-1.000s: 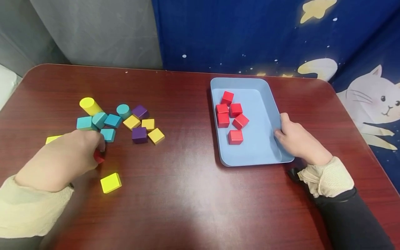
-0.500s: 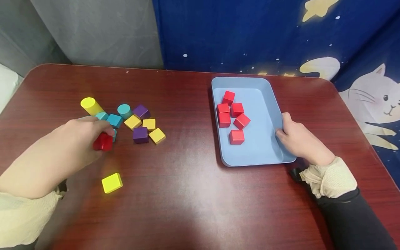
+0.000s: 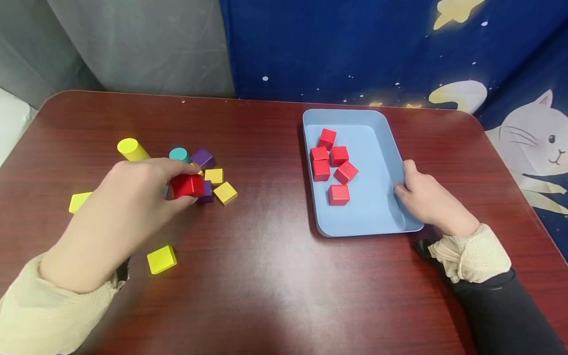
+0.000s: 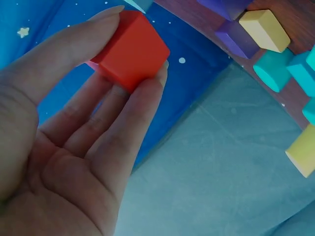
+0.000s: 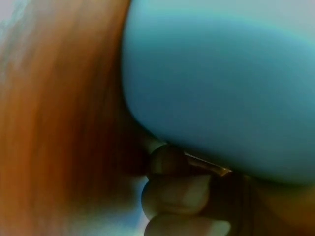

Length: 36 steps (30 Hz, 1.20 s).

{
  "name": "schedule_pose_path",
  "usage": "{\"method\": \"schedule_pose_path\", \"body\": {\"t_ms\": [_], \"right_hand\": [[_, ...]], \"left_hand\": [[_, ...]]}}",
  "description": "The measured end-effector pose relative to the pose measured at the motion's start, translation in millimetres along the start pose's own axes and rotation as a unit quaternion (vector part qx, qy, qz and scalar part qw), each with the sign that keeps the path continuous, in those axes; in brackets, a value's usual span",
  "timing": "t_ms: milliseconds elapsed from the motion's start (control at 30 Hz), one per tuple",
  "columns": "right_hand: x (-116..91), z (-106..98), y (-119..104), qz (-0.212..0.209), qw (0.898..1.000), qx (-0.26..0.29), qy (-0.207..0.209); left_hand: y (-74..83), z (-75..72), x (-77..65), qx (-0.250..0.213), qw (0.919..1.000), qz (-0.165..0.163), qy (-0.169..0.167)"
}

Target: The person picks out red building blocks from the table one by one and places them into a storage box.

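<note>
My left hand [image 3: 128, 212] pinches a red cube [image 3: 188, 186] between thumb and fingers, raised over the loose blocks on the left of the table. In the left wrist view the same red cube [image 4: 134, 51] sits at the fingertips, well out from the palm. My right hand [image 3: 428, 199] grips the right wall of a light blue tray [image 3: 368, 224], thumb on the inside. Several red cubes [image 3: 339, 195] lie in the tray's left half. From the right wrist, curled fingers [image 5: 177, 194] show beneath the tray wall [image 5: 211, 98].
Around the left hand lie a yellow cylinder [image 3: 132, 149], a teal cylinder [image 3: 179, 154], purple blocks [image 3: 203, 158] and pale yellow blocks [image 3: 225, 193]. Bright yellow blocks [image 3: 161, 259] lie nearer and farther left. A dark blue curtain [image 3: 310, 49] hangs behind the table's far edge.
My left hand has lifted the red cube from beside the teal blocks and carried it to the right, in front of the purple blocks. The right hand keeps its grip on the tray.
</note>
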State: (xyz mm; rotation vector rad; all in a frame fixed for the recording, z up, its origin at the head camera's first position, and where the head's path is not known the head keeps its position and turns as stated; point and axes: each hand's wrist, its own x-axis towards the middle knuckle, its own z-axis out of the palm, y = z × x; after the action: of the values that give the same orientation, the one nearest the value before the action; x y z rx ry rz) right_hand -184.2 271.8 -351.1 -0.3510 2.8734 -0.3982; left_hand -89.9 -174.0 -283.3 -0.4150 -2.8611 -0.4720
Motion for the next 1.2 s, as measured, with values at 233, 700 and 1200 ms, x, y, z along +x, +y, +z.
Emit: {"method": "schedule_pose_path", "body": {"t_ms": [233,700,1200], "right_hand": [[0,0,0,0.005,1.0,0.002,-0.004],[1,1,1,-0.003,1.0,0.001,0.002],[-1,0,-2,0.001,1.0,0.001,0.001]], "left_hand": [[6.4,6.6,5.6,0.007,0.9977,0.066,0.014],[56.1,5.5,31.8,-0.03,0.996,0.053,-0.065],[100.6,27.8,62.9,-0.046,0.983,0.084,-0.157]]}}
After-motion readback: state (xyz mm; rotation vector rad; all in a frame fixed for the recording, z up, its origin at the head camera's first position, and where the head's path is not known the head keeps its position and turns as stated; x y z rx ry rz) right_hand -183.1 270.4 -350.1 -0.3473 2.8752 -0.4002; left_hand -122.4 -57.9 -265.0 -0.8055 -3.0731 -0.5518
